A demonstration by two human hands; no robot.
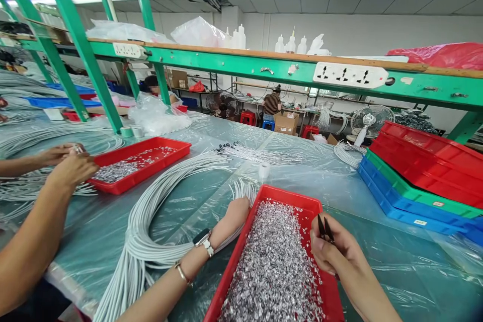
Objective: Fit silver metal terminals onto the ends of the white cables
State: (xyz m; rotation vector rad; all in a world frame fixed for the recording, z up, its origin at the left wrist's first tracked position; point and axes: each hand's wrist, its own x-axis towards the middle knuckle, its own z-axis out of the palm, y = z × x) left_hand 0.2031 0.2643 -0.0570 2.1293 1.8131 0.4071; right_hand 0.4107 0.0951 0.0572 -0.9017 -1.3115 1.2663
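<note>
My left hand (238,210), with a watch and bracelets on the wrist, is at the cut ends of a bundle of pale grey cables (147,211), against the left side of a red tray (328,289). Its fingers are hidden behind the back of the hand, so its grip does not show. Many small shiny metal pieces (275,261) fill most of that tray. By the tray's right rim, my right hand (339,254) is closed around a black two-pointed tool (325,227) like tweezers, its tips upward and slightly apart.
At left, a co-worker's hands (71,163) work beside another red tray (151,158) of metal pieces. More cables (264,153) and a white roll (264,171) lie beyond my tray. Stacked trays (422,171) stand right. A green shelf frame (234,63) with sockets crosses above the table.
</note>
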